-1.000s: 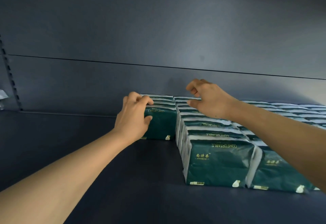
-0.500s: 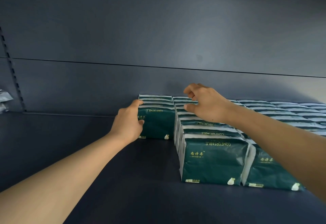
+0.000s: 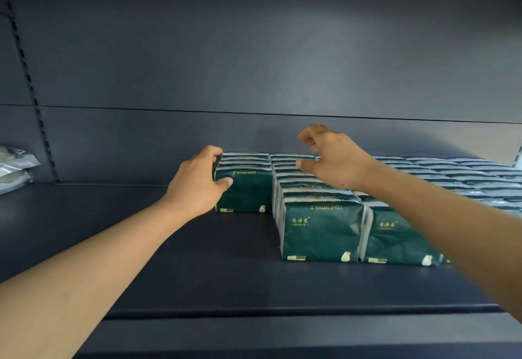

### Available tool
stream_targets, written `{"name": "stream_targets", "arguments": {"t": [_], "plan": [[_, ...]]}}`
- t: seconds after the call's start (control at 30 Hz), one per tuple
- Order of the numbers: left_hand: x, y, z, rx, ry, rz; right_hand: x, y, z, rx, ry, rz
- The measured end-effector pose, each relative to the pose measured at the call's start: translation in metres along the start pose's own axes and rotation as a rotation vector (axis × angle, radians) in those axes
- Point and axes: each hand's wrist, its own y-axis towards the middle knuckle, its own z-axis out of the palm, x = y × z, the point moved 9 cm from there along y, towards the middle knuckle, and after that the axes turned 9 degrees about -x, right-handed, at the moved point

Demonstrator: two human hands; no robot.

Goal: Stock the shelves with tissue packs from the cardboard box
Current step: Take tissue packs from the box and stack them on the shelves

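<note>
— Where did the packs sit from you just then?

— Ahead and above the dark blue metal shelf (image 3: 197,259), far back against the rear panel. My left hand (image 3: 195,186) was on the short left-hand row of dark green plastic-wrapped tissue packs (image 3: 245,189): thumb on the front face of the front pack, fingers curled round its left top corner. That row was only a few packs deep and stopped well behind the front of the longer row of green packs (image 3: 319,231) to its right.

— And the right hand?

— My right hand (image 3: 333,161) hovered over the back of that longer row, fingers loosely curled, gripping nothing that I could make out; whether the thumb touched a pack top I could not tell.

— Which way did the rows run?

— Front to back, packs standing on edge, broad faces towards me. A narrow gap lay between the two rows. I judged the left hand nearer the work: the short row needed pressing right and back, then more packs in front. The cardboard box was out of view.
</note>
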Motion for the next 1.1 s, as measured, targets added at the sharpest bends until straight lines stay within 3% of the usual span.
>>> {"name": "stream_targets", "arguments": {"t": [0.3,0.53,0.8,1.1], "plan": [[-0.06,-0.088,-0.056,0.115,-0.131,0.123,0.035,-0.112,-0.067,-0.082,-0.055,0.081],[-0.104,-0.189,-0.05,0.294,-0.258,0.214,0.034,-0.237,-0.079,-0.019,-0.014,0.277],[-0.16,-0.289,0.02,0.51,-0.362,0.221,-0.02,-0.376,-0.091,0.017,-0.002,0.568],[-0.257,-0.412,0.15,0.757,-0.373,0.235,-0.13,-0.527,-0.122,0.054,-0.053,0.782]]}}
